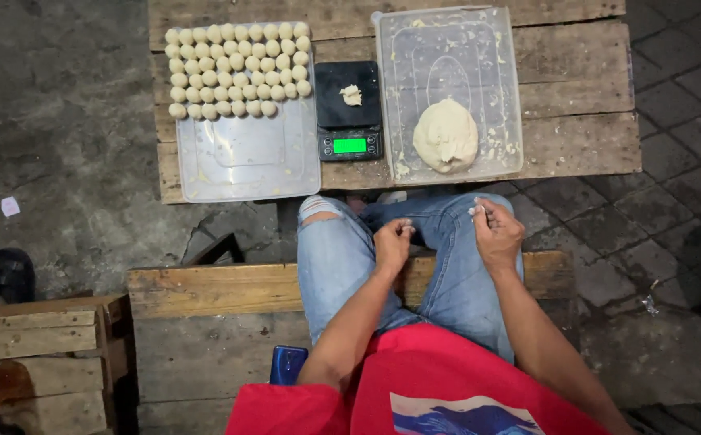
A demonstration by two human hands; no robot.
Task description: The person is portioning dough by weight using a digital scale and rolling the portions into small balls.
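Both hands over lap, below scale (349,109): left hand (392,244) pinched, nothing seen; right hand (495,234) pinching dough bits. Rub fingers clean w/ small rolls first.

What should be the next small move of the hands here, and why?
Probably the right hand reaches for the dough piece on the scale. Both hands rest over the knees, seemingly empty, and the tray of balls has room.

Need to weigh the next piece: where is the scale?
The black scale sits on the wooden table, between the tray of dough balls and the dough tub.
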